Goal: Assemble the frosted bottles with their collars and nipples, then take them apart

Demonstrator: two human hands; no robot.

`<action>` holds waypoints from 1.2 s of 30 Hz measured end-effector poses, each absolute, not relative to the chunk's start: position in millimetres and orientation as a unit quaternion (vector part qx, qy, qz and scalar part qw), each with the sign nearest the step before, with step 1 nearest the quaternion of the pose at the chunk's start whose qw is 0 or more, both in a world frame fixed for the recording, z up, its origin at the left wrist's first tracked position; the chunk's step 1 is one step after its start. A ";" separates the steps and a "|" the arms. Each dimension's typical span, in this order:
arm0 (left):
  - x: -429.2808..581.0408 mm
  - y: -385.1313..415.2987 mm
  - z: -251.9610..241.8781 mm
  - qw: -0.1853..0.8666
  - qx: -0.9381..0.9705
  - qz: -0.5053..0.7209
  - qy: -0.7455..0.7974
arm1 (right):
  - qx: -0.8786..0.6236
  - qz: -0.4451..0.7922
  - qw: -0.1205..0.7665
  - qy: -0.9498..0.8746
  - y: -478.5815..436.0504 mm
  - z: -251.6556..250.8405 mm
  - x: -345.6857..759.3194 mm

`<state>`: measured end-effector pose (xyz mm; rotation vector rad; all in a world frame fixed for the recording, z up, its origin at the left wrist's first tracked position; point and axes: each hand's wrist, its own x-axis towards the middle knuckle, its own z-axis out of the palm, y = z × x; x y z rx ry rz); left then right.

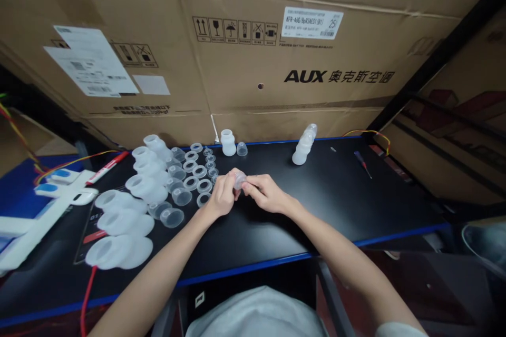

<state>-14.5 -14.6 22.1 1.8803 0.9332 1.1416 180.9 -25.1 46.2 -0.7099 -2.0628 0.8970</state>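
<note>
Both my hands meet over the middle of the black table (340,195). My left hand (223,195) and my right hand (265,192) pinch one small translucent plastic cap (239,181) between their fingertips. Just left of my left hand lie rows of small clear rings and caps (197,172). Further left stand several translucent white bottle bodies (148,168) and wide funnel-shaped pieces (118,221).
A white bottle (227,142) with a cap (242,149) beside it stands at the table's back. A stack of bottles (304,146) lies to the right, with a small screwdriver (362,162) beyond. Cardboard boxes (276,52) wall off the back. A red marker (107,167) and white devices (63,195) lie at the left.
</note>
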 end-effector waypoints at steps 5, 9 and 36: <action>-13.8 -12.9 21.0 0.392 0.718 0.433 0.379 | -0.301 0.429 0.379 -0.762 -24.4 40.9 177.9; -10.6 -13.7 20.2 0.432 0.683 0.430 0.401 | -0.293 0.486 0.378 -0.732 -23.9 40.5 177.6; -2.2 -8.6 26.1 0.498 0.569 0.575 0.313 | -0.351 0.400 0.502 -0.682 -5.6 31.8 189.1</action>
